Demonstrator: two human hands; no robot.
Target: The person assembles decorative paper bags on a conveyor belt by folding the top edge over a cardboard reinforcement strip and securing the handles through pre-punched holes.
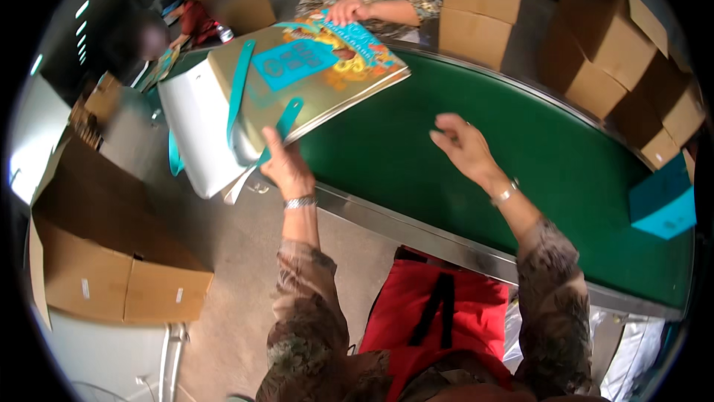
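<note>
A large gold and teal gift bag (pixel 294 75) lies flat across the left part of the green table, with teal ribbon handles (pixel 239 89) and a white end (pixel 195 130) sticking out past the near left edge. There seem to be other layers beneath it. My left hand (pixel 286 168) is closed at its near corner, thumb up beside a teal handle; its fingers are partly hidden. Over the bare green surface, my right hand (pixel 465 145) is raised with fingers loosely bent and apart, holding nothing. A co-worker's hand (pixel 347 11) rests on the bag's far edge.
The green table (pixel 416 127) has a metal rim (pixel 416 227). On its right end stands a teal box (pixel 664 197). Brown cartons (pixel 606 37) are stacked beyond, and an opened carton (pixel 123 253) stands at left. Another person (pixel 197 23) is at far left.
</note>
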